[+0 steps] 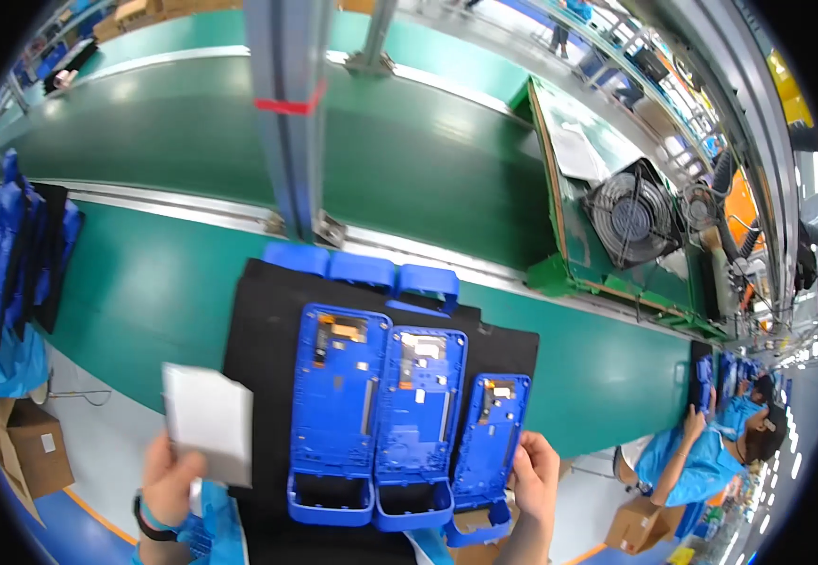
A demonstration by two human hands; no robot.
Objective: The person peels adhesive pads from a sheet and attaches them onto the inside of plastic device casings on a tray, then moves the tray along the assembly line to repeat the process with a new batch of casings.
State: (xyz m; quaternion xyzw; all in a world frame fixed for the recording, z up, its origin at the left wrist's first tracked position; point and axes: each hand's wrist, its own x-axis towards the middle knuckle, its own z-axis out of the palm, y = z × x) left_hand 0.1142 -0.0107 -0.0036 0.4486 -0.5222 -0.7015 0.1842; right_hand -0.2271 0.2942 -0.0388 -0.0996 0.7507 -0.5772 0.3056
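My left hand (171, 482) is closed on a flat white rectangular piece (209, 424), perhaps a card or a sheet stack, held up left of the black mat (263, 325). Three open blue plastic housings (338, 405) lie side by side on the mat, with dark hollow ends toward me. Small circuit parts and orange flex strips show at their far ends. My right hand (536, 471) pinches the right edge of the rightmost blue housing (492, 438), which sits slightly askew. Several blue loop-shaped pieces (362, 268) line the mat's far edge.
The mat lies on a green worktop (145, 273). Beyond it stand a metal post (286, 122) and a green-framed stand with a round fan (633, 217). Co-workers in blue sit at the far left and at the right (710, 447). Cardboard boxes (40, 447) are on the floor.
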